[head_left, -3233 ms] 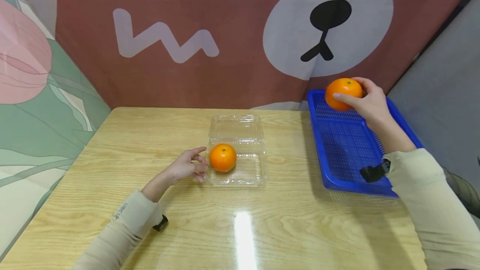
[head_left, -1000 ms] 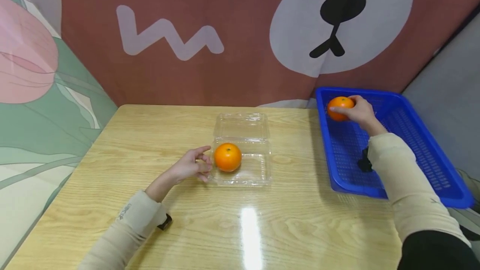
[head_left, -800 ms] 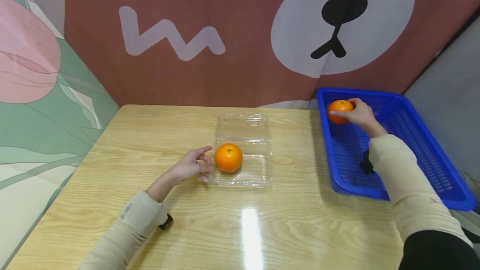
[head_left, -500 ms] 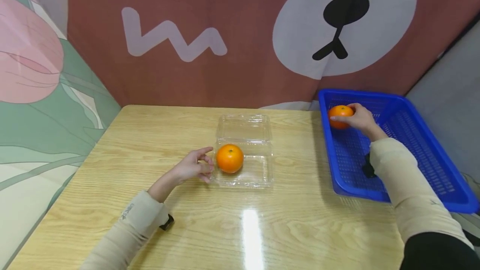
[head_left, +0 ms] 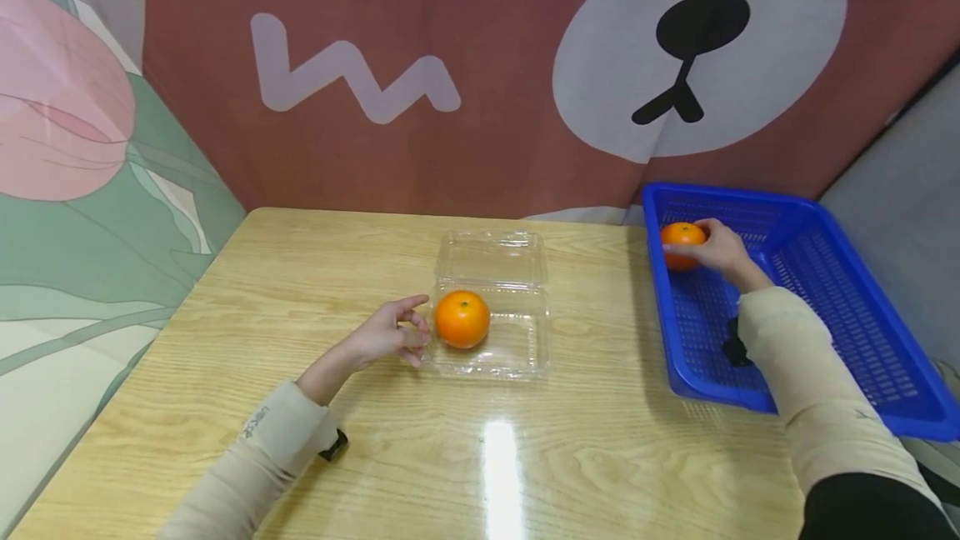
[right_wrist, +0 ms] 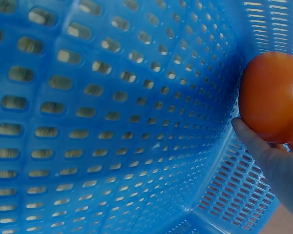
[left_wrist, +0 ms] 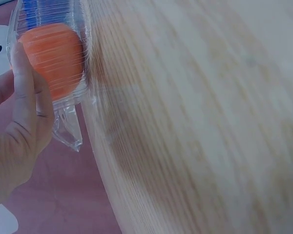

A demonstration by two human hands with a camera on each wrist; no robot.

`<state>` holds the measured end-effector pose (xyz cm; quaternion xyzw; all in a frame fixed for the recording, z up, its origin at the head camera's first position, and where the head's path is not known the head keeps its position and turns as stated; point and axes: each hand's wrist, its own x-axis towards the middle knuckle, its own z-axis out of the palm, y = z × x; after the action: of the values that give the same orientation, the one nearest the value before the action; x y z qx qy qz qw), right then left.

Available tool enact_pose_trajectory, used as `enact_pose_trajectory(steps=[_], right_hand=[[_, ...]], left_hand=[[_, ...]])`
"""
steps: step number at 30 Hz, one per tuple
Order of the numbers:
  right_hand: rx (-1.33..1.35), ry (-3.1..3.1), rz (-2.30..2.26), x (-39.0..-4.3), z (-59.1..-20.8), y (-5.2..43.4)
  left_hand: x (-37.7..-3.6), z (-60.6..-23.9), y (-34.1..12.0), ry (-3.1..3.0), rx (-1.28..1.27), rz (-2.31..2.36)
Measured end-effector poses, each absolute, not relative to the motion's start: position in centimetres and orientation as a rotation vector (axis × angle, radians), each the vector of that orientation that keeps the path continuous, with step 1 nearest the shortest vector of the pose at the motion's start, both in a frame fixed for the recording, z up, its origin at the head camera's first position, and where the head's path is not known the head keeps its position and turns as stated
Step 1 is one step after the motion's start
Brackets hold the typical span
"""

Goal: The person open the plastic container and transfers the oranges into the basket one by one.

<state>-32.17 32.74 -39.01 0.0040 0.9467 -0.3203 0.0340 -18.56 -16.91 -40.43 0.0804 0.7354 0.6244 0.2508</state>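
The right hand (head_left: pixel 718 247) was curled round an orange (head_left: pixel 682 243) at the far left corner of the blue basket (head_left: pixel 840 307), fingers wrapped over the fruit. The right wrist view showed the fruit (right_wrist: pixel 272 96) close against the perforated wall, with a finger under it; whether it rested on the basket floor could not be told.

The left hand (head_left: pixel 392 332) lay on the worktop (head_left: pixel 300 273) with fingers loosely relaxed, gripping nothing, its fingertips at the near left edge of the clear clamshell box (head_left: pixel 491 332). A second orange (head_left: pixel 462 318) sat in the left half of that box's tray; the lid lay open and flat behind it. In the left wrist view the fingers (left_wrist: pixel 24 92) stood against the tray wall.

Assessment: the grip should sit evenly round the fruit without squeezing, and the orange should be carried clear of the basket wall, not dragged along it. The light plastic box looked liable to slide, so the left hand was well placed to steady it.
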Motion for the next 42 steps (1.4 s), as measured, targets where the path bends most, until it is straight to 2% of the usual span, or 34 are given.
enact_pose_trajectory(steps=[30, 42], right_hand=[[-0.002, 2.741, -0.994, -31.9, -38.8, 33.7], [0.074, 2.686, -1.076, -31.8, -38.2, 34.1]], left_hand=[[-18.6, -40.6, -17.0, 2.008, 0.228, 1.702], [-18.5, -40.5, -17.0, 2.001, 0.249, 1.698]])
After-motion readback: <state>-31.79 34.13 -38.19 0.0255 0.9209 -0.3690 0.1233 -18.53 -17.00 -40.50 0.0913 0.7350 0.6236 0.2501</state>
